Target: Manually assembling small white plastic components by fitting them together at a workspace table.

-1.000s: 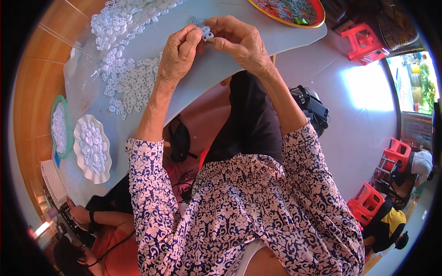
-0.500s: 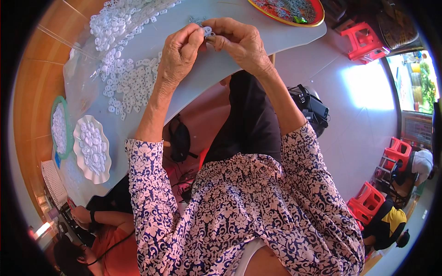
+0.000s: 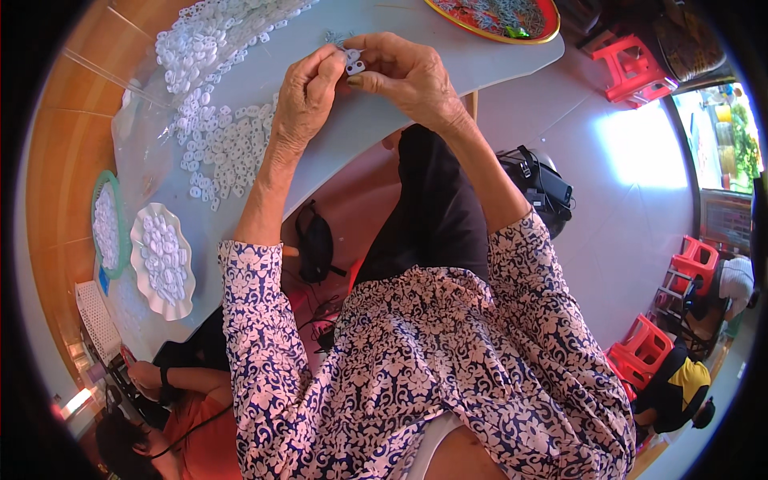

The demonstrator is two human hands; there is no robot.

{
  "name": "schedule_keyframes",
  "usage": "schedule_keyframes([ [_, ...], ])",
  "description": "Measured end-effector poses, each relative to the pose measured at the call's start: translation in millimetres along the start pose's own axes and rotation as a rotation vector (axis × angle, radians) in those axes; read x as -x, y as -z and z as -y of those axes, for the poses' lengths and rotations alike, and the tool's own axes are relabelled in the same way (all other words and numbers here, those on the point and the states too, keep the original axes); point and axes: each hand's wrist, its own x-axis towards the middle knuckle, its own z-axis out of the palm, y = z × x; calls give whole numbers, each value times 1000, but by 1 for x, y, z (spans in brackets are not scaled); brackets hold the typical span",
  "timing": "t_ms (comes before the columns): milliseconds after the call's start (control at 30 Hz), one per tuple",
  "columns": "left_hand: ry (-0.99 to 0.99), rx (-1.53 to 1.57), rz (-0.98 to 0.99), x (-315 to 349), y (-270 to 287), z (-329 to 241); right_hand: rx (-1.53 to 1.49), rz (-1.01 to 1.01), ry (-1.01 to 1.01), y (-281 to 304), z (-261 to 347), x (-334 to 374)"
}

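Observation:
Above the table's near edge, my left hand [image 3: 308,90] and my right hand [image 3: 410,76] meet at a small white plastic piece [image 3: 354,64] with dark round holes. The left fingers are closed in a pinch at its left side. My right fingers curl behind it, with the thumb just below its lower edge. Part of the piece is hidden by the fingers. Just beyond my fingertips lies a small cluster of grey metal bits [image 3: 336,37]. Many similar white plastic pieces [image 3: 228,148] are spread on the table to the left of my left forearm.
A larger heap of white pieces [image 3: 192,48] lies on clear plastic at the far left. White pieces fill a scalloped white dish [image 3: 186,294] and a green basket [image 3: 122,232]. A red tray [image 3: 552,30] holds grey metal parts. Another person [image 3: 204,416] sits at lower left.
My right thumb has lowered away from the fingers, and the white piece has turned so its dark holes show. My left hand has barely moved.

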Motion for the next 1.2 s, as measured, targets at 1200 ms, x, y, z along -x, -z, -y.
schedule_keyframes([
  [1200, 15, -18, 47, 7, -4, 1, 452, -121, 98, -5, 0, 3],
])
